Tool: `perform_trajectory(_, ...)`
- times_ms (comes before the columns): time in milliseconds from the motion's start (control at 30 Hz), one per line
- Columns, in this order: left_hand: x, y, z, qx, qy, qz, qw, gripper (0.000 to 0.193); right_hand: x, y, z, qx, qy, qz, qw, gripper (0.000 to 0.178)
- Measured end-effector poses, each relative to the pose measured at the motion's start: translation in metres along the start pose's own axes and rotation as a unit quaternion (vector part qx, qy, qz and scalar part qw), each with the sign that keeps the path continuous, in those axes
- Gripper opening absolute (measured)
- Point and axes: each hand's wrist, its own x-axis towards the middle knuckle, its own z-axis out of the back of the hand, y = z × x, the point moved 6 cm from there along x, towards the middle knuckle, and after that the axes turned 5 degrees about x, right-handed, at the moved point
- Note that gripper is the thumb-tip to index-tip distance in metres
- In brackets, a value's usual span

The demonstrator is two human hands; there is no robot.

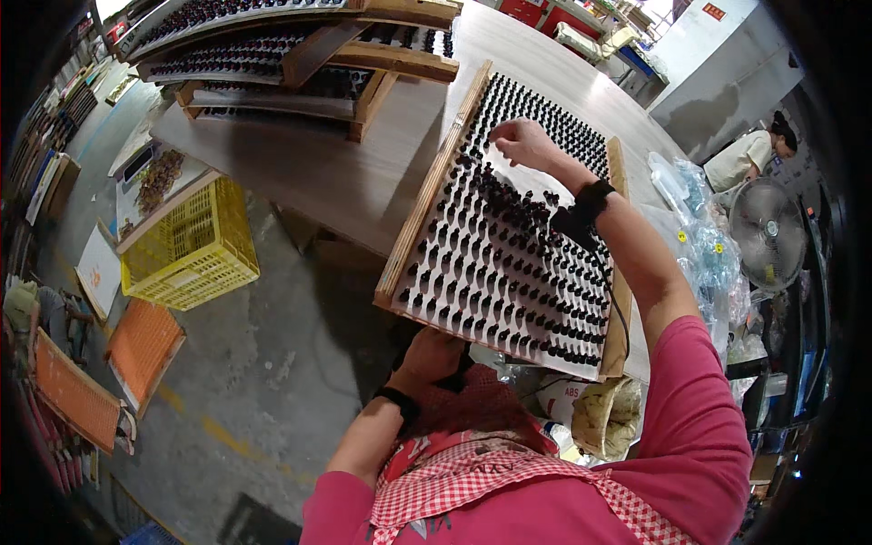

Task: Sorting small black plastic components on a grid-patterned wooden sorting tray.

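A white board (490,313) with wooden side rails lies before me on the table, covered with rows of small dark pegs or knobs standing up. Loose dark pieces of the same sort make a pile (527,213) across its middle. Over the board's upper part, beside a bare white patch, is my right hand (520,143), fingers curled together; whatever they may hold is too small to make out. My left hand (431,356) is low by the board's near edge, close to my apron (481,454). Its fingers are hidden.
Stacked wooden-framed trays of similar dark pieces (263,68) occupy the table's far left. A yellow plastic crate (195,245) stands left of the table, with orange panels (143,350) on the floor. Clear plastic bags (699,245), a fan (767,232) and another person (749,159) are at right.
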Motion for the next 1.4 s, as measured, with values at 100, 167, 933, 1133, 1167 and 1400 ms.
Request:
perform_trajectory(100, 0.000, 0.001, -0.005, 0.005, 0.024, 0.006, 1.000, 0.023, 0.014, 0.008, -0.008, -0.155, -0.102, 0.107, 0.977, 0.029)
perform_trajectory(167, 0.002, -0.001, -0.005, 0.001, 0.015, -0.002, 1.000, 0.023, 0.026, 0.005, -0.026, -0.144, -0.072, 0.094, 0.983, 0.030)
perform_trajectory(933, -0.024, 0.026, 0.012, -0.239, -0.073, 0.174, 0.952, 0.025, -0.030, 0.061, -0.073, -0.139, 0.003, 0.100, 0.985, 0.045)
perform_trajectory(1133, -0.010, 0.013, 0.060, -0.715, -0.057, 0.310, 0.624, 0.040, -0.052, 0.054, -0.073, -0.139, -0.010, 0.057, 0.989, 0.045)
perform_trajectory(1167, -0.012, 0.010, 0.065, -0.731, -0.044, 0.290, 0.617, 0.041, -0.057, 0.057, -0.076, -0.127, -0.014, 0.063, 0.990, 0.044)
perform_trajectory(1400, -0.008, -0.020, 0.069, -0.726, -0.074, 0.308, 0.611, 0.040, -0.106, 0.075, -0.088, -0.076, -0.049, 0.077, 0.993, 0.028)
